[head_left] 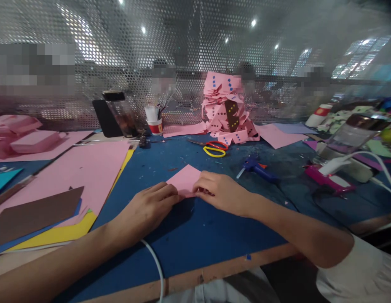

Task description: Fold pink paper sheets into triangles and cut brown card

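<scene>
A small pink sheet of paper point(186, 179) lies on the blue tabletop point(202, 227), one corner pointing away from me. Its near edge is pinched at both ends. My left hand point(154, 206) is closed on the left end, fingers curled over the paper. On the right end, my right hand point(222, 191) is closed with thumb and fingertips together. My fingers cover both side corners, and whether the near edge is folded I cannot tell. Beyond the paper lie scissors point(215, 148) with red and yellow handles. A blue glue gun point(257, 166) rests past my right hand.
Pink, brown, blue and yellow sheets point(97, 168) are stacked at the left. A heap of dotted pink paper pieces point(227, 109) stands against the perforated metal screen point(189, 38). A paper cup point(155, 125), a dark bottle point(122, 115), a clear jar point(350, 139) and a white cable point(156, 265) are around.
</scene>
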